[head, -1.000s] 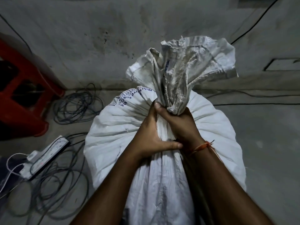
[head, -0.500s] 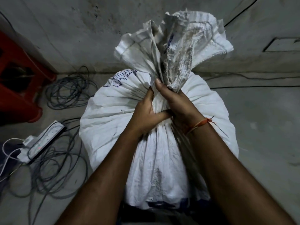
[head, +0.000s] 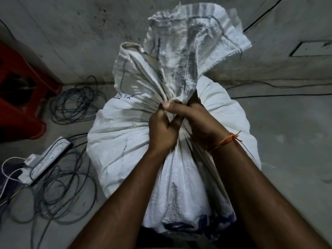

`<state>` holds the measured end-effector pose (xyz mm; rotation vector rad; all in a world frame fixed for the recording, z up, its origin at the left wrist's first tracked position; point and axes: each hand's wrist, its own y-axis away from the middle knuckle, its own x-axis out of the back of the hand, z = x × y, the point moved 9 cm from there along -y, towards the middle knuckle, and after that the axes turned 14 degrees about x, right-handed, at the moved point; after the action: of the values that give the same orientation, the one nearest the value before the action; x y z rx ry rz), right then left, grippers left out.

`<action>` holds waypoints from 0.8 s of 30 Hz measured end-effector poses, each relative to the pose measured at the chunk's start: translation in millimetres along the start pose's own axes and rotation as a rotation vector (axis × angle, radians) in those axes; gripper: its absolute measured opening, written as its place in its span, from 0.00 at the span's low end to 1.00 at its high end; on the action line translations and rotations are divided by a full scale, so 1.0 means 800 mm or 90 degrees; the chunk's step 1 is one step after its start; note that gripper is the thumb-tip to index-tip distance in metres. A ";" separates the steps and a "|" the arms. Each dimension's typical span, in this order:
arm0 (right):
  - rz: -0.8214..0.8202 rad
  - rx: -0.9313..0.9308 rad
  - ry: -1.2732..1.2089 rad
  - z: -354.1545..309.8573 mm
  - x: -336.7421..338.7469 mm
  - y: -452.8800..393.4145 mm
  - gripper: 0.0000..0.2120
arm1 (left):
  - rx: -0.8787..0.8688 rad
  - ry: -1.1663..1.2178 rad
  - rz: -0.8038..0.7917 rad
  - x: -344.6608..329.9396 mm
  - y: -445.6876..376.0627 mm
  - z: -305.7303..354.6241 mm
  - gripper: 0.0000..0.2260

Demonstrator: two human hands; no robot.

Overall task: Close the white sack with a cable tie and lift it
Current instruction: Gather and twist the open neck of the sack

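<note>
A full white woven sack (head: 122, 144) fills the middle of the view, its mouth gathered into a neck with the loose top fanning upward. My left hand (head: 162, 131) grips the gathered neck from the left, fingers curled round it. My right hand (head: 195, 119), with an orange thread on the wrist, grips the same neck just above and to the right, thumb lying across the front. The sack's underside shows near the bottom of the frame. No cable tie shows; the neck under my hands is hidden.
Coils of dark cable (head: 75, 103) lie on the grey concrete floor at left, with a white power strip (head: 48, 159) and more loose cable in front. A red plastic stool (head: 19, 97) stands at the far left. A wall rises behind the sack.
The sack has come up and closer to the camera, its bottom edge now showing. Both hands keep their hold on the neck, with the right thumb shifted across the front.
</note>
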<state>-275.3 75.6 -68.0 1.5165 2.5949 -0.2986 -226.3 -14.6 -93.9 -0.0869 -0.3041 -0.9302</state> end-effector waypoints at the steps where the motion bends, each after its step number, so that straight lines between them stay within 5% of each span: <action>1: -0.029 0.002 -0.012 -0.003 0.003 -0.001 0.30 | 0.026 0.042 0.005 0.001 -0.002 -0.003 0.24; 4: -0.116 0.025 0.058 -0.013 0.024 0.002 0.33 | 0.110 0.231 0.005 0.000 -0.012 -0.015 0.19; 9: -0.258 0.135 0.664 -0.002 0.063 0.032 0.61 | 0.109 0.335 -0.055 -0.015 -0.022 -0.007 0.12; 18: -0.333 0.151 0.687 0.034 0.019 0.054 0.68 | 0.080 0.239 0.092 0.017 -0.026 -0.001 0.09; 24: -0.168 0.234 0.739 0.029 0.016 0.029 0.62 | 0.094 0.250 0.003 -0.003 -0.035 0.001 0.10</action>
<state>-260.9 92.0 -95.7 1.8004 3.8165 0.1838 -250.2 -29.3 -95.4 0.2292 -0.0065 -0.8965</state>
